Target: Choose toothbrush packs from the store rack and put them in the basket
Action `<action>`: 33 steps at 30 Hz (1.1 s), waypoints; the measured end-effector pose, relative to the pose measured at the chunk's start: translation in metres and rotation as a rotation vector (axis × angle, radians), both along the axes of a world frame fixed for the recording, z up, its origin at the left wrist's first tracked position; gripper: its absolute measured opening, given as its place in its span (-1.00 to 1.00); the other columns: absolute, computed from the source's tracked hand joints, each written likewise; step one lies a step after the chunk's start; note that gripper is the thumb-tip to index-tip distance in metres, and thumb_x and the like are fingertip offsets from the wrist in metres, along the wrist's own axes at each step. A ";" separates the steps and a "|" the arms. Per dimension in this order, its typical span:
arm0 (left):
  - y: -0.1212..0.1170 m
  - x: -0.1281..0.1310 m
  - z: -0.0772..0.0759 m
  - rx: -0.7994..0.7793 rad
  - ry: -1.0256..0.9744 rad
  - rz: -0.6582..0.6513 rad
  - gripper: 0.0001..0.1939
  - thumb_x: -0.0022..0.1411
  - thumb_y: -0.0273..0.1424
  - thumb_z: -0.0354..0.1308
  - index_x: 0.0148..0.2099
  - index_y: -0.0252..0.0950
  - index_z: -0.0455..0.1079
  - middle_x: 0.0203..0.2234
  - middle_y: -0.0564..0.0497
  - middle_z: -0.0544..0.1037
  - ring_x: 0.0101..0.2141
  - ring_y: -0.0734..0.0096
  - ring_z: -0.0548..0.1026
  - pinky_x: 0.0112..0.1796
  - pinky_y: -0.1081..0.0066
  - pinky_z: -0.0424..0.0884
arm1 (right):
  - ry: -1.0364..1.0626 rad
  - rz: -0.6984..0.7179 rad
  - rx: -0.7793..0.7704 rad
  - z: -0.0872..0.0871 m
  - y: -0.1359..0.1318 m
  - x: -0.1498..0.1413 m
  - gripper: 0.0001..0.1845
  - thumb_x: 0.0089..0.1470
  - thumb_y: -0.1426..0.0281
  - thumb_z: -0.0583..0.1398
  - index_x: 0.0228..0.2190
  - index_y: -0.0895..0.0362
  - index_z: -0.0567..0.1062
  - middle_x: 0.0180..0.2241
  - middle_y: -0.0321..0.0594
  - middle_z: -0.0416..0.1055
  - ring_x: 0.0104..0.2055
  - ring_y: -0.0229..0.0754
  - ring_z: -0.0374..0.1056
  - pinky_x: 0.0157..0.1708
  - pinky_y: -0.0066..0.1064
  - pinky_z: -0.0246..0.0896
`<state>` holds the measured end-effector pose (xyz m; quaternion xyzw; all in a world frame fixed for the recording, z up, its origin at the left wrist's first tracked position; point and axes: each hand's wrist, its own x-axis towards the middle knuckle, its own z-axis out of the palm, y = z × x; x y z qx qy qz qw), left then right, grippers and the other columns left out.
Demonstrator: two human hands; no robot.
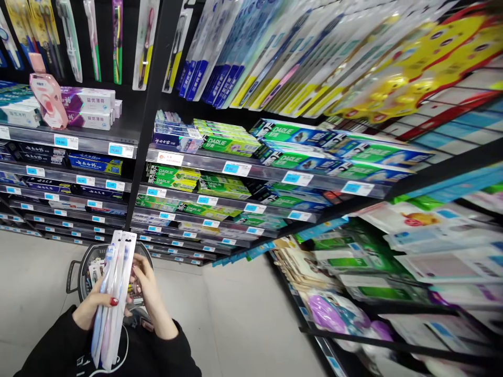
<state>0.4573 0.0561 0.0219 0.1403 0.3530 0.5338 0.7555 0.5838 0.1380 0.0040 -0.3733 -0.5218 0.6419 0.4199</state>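
My left hand (96,303) is wrapped around a small stack of toothbrush packs (113,314), its thumb lying across the front. The packs are long, with white card and clear fronts, and blue and pink handles show through. They stand tilted nearly upright before my body. My right hand (147,288) is at their right edge with fingers curled against them; some fingertips are hidden behind the card. Below and behind the packs is a dark shopping basket (82,275) holding assorted items, partly covered by my hands.
Ahead, shelves carry toothpaste boxes (231,139) with price tags, and toothbrush packs (283,68) hang above them. A pink bottle (49,99) stands on the left shelf. To the right, a rack of packaged goods (353,272) borders the grey floor (243,314).
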 end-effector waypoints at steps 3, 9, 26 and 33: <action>-0.002 -0.004 -0.012 -0.023 -0.107 -0.124 -0.49 -0.25 -0.55 0.13 -0.12 -0.40 0.41 -0.50 -0.09 0.57 -0.49 0.17 0.54 -0.43 0.34 0.39 | 0.142 0.219 -0.146 -0.007 0.001 -0.003 -0.63 -0.04 0.06 0.11 -0.46 0.12 0.46 -0.64 -0.36 0.15 -0.66 -0.34 0.03 -0.66 -0.48 0.06; -0.001 -0.002 -0.019 -0.041 -0.140 -0.154 -0.43 -0.28 -0.55 0.09 -0.08 -0.41 0.39 -0.48 -0.14 0.58 -0.47 0.07 0.55 -0.49 0.31 0.39 | 0.305 0.277 -0.246 -0.009 -0.003 -0.002 -0.54 -0.21 -0.02 0.20 -0.43 0.12 0.44 -0.68 -0.41 0.14 -0.71 -0.42 -0.09 -0.73 -0.56 -0.09; 0.002 0.004 0.013 -0.113 0.140 0.041 -0.46 -0.21 -0.56 0.27 -0.08 -0.31 0.35 -0.42 -0.08 0.58 -0.30 0.04 0.52 -0.25 0.11 0.41 | 0.060 0.005 -0.073 0.022 -0.010 0.014 -0.72 -0.08 0.25 0.22 -0.30 0.13 0.46 -0.45 -0.22 0.43 -0.43 -0.18 0.33 -0.44 -0.39 0.25; 0.007 0.015 0.033 0.031 0.434 0.107 -0.34 -0.32 -0.53 0.37 -0.04 -0.31 0.36 -0.26 -0.11 0.56 -0.15 -0.01 0.44 -0.18 0.24 0.36 | 0.005 -0.004 -0.038 0.020 -0.017 0.014 -0.72 0.02 0.26 0.14 -0.20 0.12 0.38 -0.30 -0.16 0.43 -0.26 -0.15 0.36 -0.19 -0.30 0.24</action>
